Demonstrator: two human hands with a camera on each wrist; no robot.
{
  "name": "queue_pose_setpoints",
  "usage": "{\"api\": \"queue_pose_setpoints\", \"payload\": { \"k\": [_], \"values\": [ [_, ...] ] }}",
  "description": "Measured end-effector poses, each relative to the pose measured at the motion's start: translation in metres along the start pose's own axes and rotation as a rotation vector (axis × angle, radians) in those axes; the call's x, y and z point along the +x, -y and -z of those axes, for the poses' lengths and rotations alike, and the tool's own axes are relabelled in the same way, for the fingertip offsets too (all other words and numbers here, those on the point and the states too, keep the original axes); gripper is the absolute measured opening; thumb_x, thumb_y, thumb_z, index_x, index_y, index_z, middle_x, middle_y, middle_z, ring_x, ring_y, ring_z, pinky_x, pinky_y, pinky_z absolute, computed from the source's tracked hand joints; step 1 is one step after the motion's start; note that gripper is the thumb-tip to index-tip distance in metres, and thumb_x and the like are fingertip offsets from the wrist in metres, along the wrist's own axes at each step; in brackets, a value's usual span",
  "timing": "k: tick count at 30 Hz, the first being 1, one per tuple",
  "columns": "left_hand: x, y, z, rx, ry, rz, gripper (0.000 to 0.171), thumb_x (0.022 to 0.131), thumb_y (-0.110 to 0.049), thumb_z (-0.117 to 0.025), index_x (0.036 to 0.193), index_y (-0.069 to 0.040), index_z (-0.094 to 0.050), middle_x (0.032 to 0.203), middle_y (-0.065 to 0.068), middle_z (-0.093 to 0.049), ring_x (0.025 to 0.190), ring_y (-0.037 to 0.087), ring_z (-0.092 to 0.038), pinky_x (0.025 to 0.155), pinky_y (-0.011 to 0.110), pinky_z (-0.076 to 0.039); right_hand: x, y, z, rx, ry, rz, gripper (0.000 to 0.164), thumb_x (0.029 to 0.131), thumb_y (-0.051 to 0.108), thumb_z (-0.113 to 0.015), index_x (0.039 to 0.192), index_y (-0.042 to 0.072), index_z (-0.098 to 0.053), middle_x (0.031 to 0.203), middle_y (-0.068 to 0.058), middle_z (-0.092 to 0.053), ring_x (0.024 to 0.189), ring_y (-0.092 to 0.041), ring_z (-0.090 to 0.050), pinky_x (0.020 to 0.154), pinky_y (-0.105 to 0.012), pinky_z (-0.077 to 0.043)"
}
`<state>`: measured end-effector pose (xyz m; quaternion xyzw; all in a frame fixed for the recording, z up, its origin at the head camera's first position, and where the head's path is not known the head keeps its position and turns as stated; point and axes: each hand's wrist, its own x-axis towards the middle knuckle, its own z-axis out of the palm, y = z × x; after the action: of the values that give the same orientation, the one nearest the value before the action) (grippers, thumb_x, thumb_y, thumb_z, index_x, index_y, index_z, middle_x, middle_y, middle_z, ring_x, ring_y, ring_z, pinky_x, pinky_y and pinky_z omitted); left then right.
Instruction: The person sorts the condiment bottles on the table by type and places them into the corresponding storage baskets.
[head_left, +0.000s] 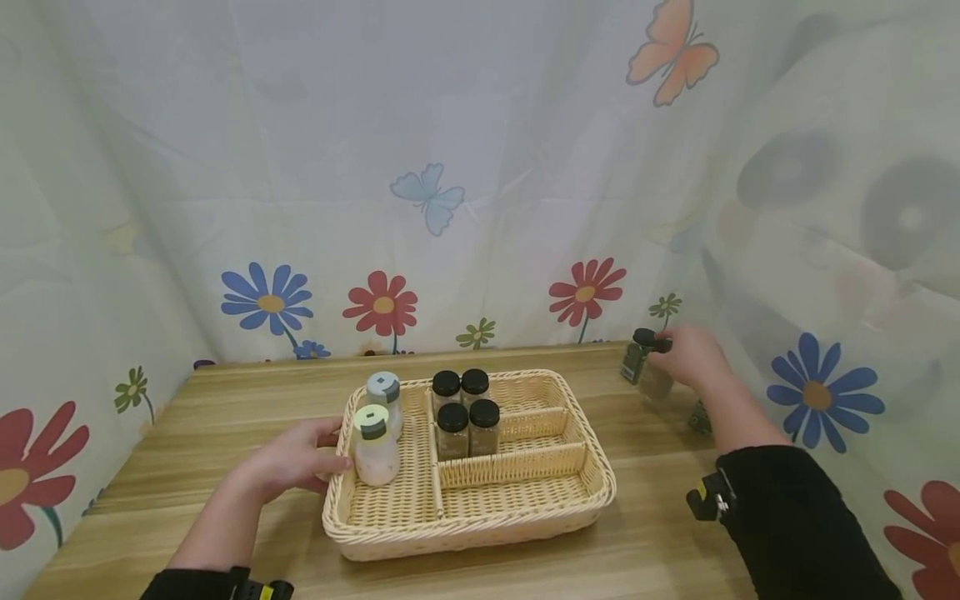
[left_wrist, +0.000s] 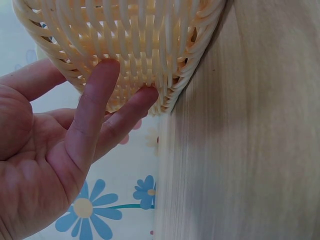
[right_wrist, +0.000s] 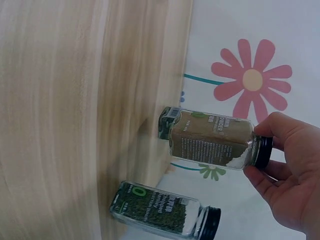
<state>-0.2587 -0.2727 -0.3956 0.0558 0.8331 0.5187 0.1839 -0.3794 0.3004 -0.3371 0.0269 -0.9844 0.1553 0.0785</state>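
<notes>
My left hand [head_left: 296, 458] holds the left end of the wicker basket [head_left: 468, 533], thumb at the rim. In the left wrist view, fingertips press the basket's woven outer wall [left_wrist: 135, 45]. At the right, my right hand [head_left: 693, 354] pinches the black cap of a spice jar [right_wrist: 212, 140] filled with brown powder. That jar is upright; whether its base touches the table cannot be told. A jar with dark green contents [head_left: 633, 360] stands just behind it. Another green-filled jar [right_wrist: 155, 207] is nearer, partly hidden by my forearm in the head view.
Several black-capped jars [head_left: 483, 429] stand in the basket's middle compartments. Its left compartment holds a yellow-topped shaker [head_left: 377, 458] and a blue-grey-topped shaker [head_left: 385, 392]. The basket rests on a wooden table [head_left: 660, 517], enclosed by a printed curtain [head_left: 510, 275] behind and at both sides.
</notes>
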Motion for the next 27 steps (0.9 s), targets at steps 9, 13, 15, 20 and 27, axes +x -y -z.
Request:
{"api": "queue_pose_setpoints", "payload": {
  "k": [9, 13, 15, 20, 27],
  "values": [
    [-0.002, 0.001, 0.000, 0.019, 0.004, -0.014, 0.081, 0.089, -0.010, -0.071, 0.157, -0.002, -0.029, 0.154, 0.035, -0.038, 0.114, 0.034, -0.067, 0.079, 0.050, -0.064, -0.003, 0.018, 0.010, 0.001, -0.037, 0.052, 0.050, 0.089, 0.027, -0.065, 0.131, 0.000, -0.062, 0.127, -0.031, -0.063, 0.104, -0.041, -0.060, 0.079, -0.048, -0.054],
    [-0.002, 0.000, 0.000, 0.014, 0.008, -0.016, 0.081, 0.089, -0.010, -0.071, 0.157, -0.001, -0.029, 0.154, 0.035, -0.038, 0.114, 0.034, -0.067, 0.079, 0.050, -0.064, -0.007, 0.028, 0.014, -0.002, -0.031, 0.069, 0.050, 0.090, 0.026, -0.064, 0.133, 0.001, -0.061, 0.132, -0.030, -0.061, 0.111, -0.043, -0.059, 0.083, -0.051, -0.055],
    [-0.002, 0.000, 0.000, 0.014, 0.008, -0.017, 0.081, 0.089, -0.010, -0.072, 0.157, -0.002, -0.028, 0.154, 0.035, -0.038, 0.114, 0.034, -0.067, 0.079, 0.050, -0.064, -0.008, 0.032, 0.016, 0.001, -0.030, 0.080, 0.050, 0.090, 0.025, -0.064, 0.134, 0.001, -0.061, 0.132, -0.030, -0.061, 0.111, -0.043, -0.059, 0.084, -0.051, -0.055],
    [-0.001, 0.001, -0.001, 0.012, 0.009, -0.017, 0.081, 0.089, -0.010, -0.072, 0.157, -0.002, -0.029, 0.153, 0.035, -0.039, 0.114, 0.033, -0.067, 0.079, 0.051, -0.064, -0.011, 0.044, 0.021, 0.010, -0.035, 0.099, 0.051, 0.090, 0.024, -0.064, 0.136, 0.003, -0.060, 0.132, -0.029, -0.061, 0.108, -0.042, -0.058, 0.085, -0.052, -0.056],
    [0.001, 0.003, 0.001, 0.021, 0.007, -0.016, 0.081, 0.088, -0.011, -0.072, 0.157, -0.002, -0.029, 0.153, 0.035, -0.040, 0.113, 0.033, -0.068, 0.079, 0.051, -0.064, -0.012, 0.058, 0.024, 0.031, -0.038, 0.098, 0.051, 0.090, 0.025, -0.062, 0.137, 0.006, -0.060, 0.131, -0.027, -0.061, 0.104, -0.039, -0.057, 0.084, -0.050, -0.056]
  ]
}}
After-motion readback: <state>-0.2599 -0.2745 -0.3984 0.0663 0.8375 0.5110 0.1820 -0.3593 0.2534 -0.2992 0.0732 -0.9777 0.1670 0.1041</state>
